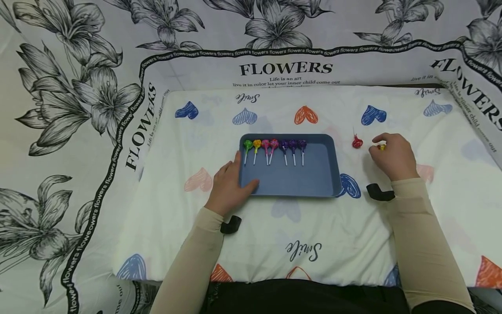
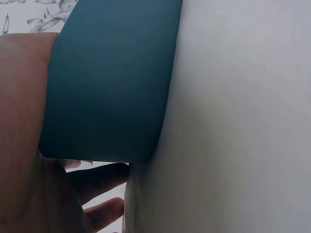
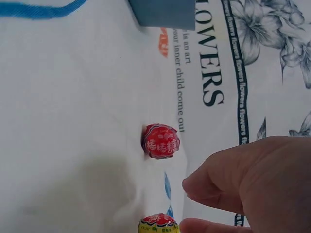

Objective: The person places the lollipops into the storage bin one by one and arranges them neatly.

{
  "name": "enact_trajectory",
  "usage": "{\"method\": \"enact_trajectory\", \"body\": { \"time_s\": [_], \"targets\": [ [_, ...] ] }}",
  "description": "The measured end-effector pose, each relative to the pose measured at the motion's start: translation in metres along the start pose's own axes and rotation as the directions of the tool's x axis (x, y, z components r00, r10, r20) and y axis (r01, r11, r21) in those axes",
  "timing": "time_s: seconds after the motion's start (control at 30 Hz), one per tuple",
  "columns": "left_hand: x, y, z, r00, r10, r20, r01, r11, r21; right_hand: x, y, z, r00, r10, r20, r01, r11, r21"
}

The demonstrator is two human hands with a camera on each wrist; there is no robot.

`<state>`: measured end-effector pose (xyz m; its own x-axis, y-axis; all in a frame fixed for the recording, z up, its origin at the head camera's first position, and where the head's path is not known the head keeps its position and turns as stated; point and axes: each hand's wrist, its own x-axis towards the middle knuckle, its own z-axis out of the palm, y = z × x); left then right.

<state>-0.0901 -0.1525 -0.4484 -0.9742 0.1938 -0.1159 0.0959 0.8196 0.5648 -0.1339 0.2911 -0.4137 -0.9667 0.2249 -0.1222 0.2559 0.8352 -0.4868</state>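
My left hand [image 1: 228, 187] holds the left end of the blue-grey tray [image 1: 290, 185], its thumb over the rim and its fingers along the outside. In the left wrist view the tray's teal side [image 2: 109, 87] fills much of the picture. A row of lollipops lies in the tray: one green [image 1: 248, 144], one yellow [image 1: 256, 144], two pink and several purple [image 1: 293, 144]. To the right my right hand [image 1: 396, 157] hovers at a yellow-and-red lollipop [image 3: 159, 224], thumb and index finger apart beside it. Left of that sits a red lollipop [image 3: 161, 141]; the sticks barely show.
The cloth [image 1: 243, 244] is white with hearts and the word Smile. Behind and to the left lies a sheet [image 1: 196, 69] printed with flowers. Black wrist mounts [image 1: 231, 224] sit by both wrists. The tray's corner [image 3: 165, 12] shows in the right wrist view.
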Motion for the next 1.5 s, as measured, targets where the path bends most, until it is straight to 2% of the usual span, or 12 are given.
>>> {"method": "enact_trajectory", "body": {
  "time_s": [0.33, 0.73, 1.5],
  "targets": [
    [0.001, -0.001, 0.000, 1.000, 0.000, 0.005, 0.000, 1.000, 0.000, 0.000, 0.012, 0.003, 0.999, 0.026, 0.028, -0.025, 0.999, -0.045],
    [0.001, -0.001, -0.001, 1.000, -0.003, 0.008, 0.003, 1.000, -0.012, -0.001, 0.013, 0.005, 0.998, 0.051, 0.037, -0.050, 0.998, -0.029],
    [0.001, 0.001, -0.003, 1.000, -0.008, 0.011, 0.008, 1.000, -0.012, -0.005, 0.010, 0.007, 0.995, 0.097, -0.001, -0.097, 0.995, 0.000]
  ]
}}
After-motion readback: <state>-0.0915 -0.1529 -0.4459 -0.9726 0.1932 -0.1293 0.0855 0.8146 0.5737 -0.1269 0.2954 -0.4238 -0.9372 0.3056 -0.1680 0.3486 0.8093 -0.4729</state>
